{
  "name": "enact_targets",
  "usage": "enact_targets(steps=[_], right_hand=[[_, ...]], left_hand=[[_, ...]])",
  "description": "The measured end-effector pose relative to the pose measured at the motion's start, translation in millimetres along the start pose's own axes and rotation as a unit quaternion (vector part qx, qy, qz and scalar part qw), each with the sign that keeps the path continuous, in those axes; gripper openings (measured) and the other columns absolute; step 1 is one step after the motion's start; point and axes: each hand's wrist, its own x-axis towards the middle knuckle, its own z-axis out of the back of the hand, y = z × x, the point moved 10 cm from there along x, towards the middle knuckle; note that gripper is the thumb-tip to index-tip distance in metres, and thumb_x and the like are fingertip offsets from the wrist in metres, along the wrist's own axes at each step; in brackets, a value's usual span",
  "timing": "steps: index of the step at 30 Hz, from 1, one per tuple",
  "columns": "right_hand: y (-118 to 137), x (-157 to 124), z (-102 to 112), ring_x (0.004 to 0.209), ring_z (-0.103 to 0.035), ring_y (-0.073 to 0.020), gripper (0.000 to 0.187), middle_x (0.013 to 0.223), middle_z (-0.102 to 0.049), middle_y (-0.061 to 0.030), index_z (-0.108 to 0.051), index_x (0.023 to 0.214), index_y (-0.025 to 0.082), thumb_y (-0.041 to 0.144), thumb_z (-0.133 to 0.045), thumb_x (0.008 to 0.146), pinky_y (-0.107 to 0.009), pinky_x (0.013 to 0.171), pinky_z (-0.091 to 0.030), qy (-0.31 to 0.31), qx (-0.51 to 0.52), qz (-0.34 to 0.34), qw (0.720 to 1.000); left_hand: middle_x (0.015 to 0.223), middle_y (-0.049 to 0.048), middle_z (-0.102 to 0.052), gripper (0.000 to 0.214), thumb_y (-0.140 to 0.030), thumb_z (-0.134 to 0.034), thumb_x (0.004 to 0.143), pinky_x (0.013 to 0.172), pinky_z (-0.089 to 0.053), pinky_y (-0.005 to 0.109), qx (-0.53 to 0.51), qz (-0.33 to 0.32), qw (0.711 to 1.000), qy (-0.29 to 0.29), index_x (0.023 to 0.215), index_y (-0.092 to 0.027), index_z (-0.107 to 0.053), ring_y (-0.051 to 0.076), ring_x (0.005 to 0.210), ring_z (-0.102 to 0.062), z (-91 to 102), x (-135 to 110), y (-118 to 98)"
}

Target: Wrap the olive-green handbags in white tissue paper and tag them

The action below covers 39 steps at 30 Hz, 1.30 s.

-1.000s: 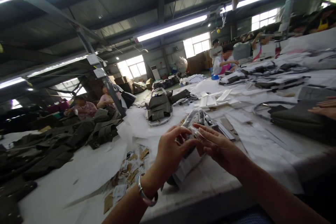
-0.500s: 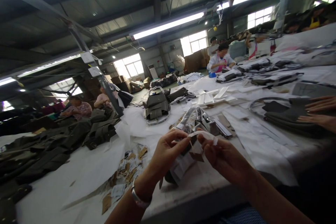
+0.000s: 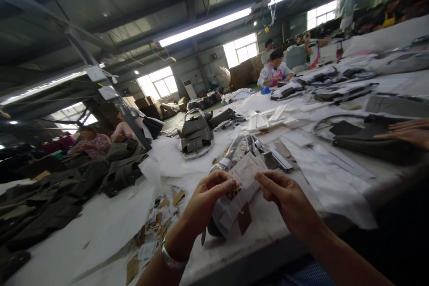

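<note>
At lower centre the tag (image 3: 248, 169) lies crosswise between left hand (image 3: 206, 203) and right hand (image 3: 290, 201), both grips pinched on its edges (bag (image 3: 224, 214) just beneath).

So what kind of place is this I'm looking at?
Probably a handbag workshop or packing floor: a grey handbag stands on the white table, dark bags are heaped nearby, and the left hand and right hand hold a hang tag.
</note>
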Motion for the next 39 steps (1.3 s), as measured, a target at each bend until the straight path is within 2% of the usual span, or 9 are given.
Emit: enact_targets(steps=[7, 10, 15, 17, 21, 27, 31, 35, 39], right_hand=[[-14, 6, 15, 0.057, -0.036, -0.0082, 0.029, 0.059, -0.045, 0.005, -0.064, 0.071, 0.017, 0.04, -0.081, 0.073, -0.022, 0.054, -0.032, -0.009, 0.041, -0.04, 0.998], [-27, 6, 11, 0.062, -0.046, -0.0092, 0.027, 0.067, -0.056, 0.0024, -0.069, 0.078, 0.016, 0.04, -0.081, 0.073, -0.022, 0.062, -0.041, 0.019, 0.038, -0.086, 0.995], [-31, -5, -9, 0.098, -0.062, -0.0215, 0.042, 0.106, -0.069, -0.0074, -0.069, 0.112, 0.019, 0.052, -0.068, 0.085, -0.032, 0.086, -0.052, 0.079, 0.096, -0.117, 0.985], [-32, -9, -14, 0.099, -0.064, -0.0221, 0.053, 0.11, -0.069, -0.0069, -0.059, 0.13, 0.024, 0.055, -0.065, 0.087, -0.034, 0.083, -0.054, 0.085, 0.132, -0.132, 0.979], [-41, -12, -16, 0.085, -0.068, -0.0187, 0.077, 0.097, -0.069, -0.0017, -0.044, 0.143, 0.031, 0.041, -0.081, 0.077, -0.032, 0.075, -0.057, 0.098, 0.125, -0.167, 0.973], [-38, -10, -10, 0.086, -0.069, -0.0195, 0.037, 0.092, -0.073, -0.0084, -0.073, 0.108, 0.014, 0.04, -0.076, 0.082, -0.03, 0.084, -0.052, 0.14, 0.097, -0.149, 0.974], [-33, -9, -7, 0.093, -0.067, -0.0234, 0.037, 0.099, -0.074, -0.0102, -0.075, 0.106, 0.017, 0.046, -0.074, 0.083, -0.036, 0.086, -0.05, 0.135, 0.083, -0.136, 0.978], [-31, 0, 7, 0.104, -0.065, -0.0259, 0.028, 0.1, -0.075, -0.0101, -0.078, 0.089, 0.017, 0.042, -0.081, 0.076, -0.042, 0.101, -0.044, 0.079, 0.098, -0.1, 0.987], [-41, 1, 17, 0.108, -0.064, -0.0265, 0.027, 0.102, -0.074, -0.0101, -0.079, 0.089, 0.017, 0.04, -0.079, 0.077, -0.044, 0.108, -0.039, 0.066, 0.095, -0.105, 0.988]], left_hand=[[0.081, 0.0019, -0.063, 0.015, -0.03, -0.069, 0.087, 0.075, -0.046, 0.024, -0.038, -0.023, 0.999, 0.005, 0.083, -0.017, -0.064, 0.014, 0.079, -0.058, 1.8, 4, -8], [0.081, 0.0016, -0.063, 0.016, -0.031, -0.068, 0.089, 0.073, -0.047, 0.025, 0.002, -0.007, 1.0, -0.006, 0.085, -0.017, -0.063, 0.013, 0.075, -0.059, 2.9, 7, -6], [0.075, 0.002, -0.063, 0.019, -0.036, -0.062, 0.093, 0.07, -0.044, 0.025, 0.059, -0.004, 0.998, 0.008, 0.089, -0.017, -0.06, 0.013, 0.071, -0.056, -4.7, 14, -3], [0.075, 0.002, -0.063, 0.019, -0.036, -0.061, 0.094, 0.069, -0.042, 0.026, 0.074, -0.005, 0.997, 0.012, 0.091, -0.017, -0.06, 0.013, 0.07, -0.055, -7.8, 15, -1], [0.073, 0.0019, -0.061, 0.021, -0.037, -0.062, 0.093, 0.069, -0.041, 0.026, 0.105, -0.007, 0.994, 0.013, 0.091, -0.017, -0.06, 0.013, 0.07, -0.053, -10.3, 17, -1], [0.074, 0.0001, -0.058, 0.019, -0.036, -0.062, 0.093, 0.071, -0.041, 0.026, 0.097, 0.006, 0.995, 0.025, 0.089, -0.017, -0.061, 0.012, 0.071, -0.052, -9.4, 16, 4], [0.073, 0.0007, -0.06, 0.022, -0.038, -0.063, 0.092, 0.069, -0.04, 0.024, 0.1, 0.018, 0.994, 0.033, 0.089, -0.017, -0.061, 0.012, 0.07, -0.053, -12.5, 17, 11], [0.071, 0.0006, -0.059, 0.023, -0.039, -0.066, 0.091, 0.068, -0.04, 0.024, 0.099, 0.021, 0.994, 0.03, 0.087, -0.017, -0.062, 0.012, 0.068, -0.052, -15.7, 18, 13], [0.072, -0.0002, -0.059, 0.02, -0.037, -0.068, 0.089, 0.07, -0.043, 0.023, 0.028, -0.006, 1.0, -0.006, 0.087, -0.018, -0.062, 0.012, 0.069, -0.054, -10.7, 19, 4]])
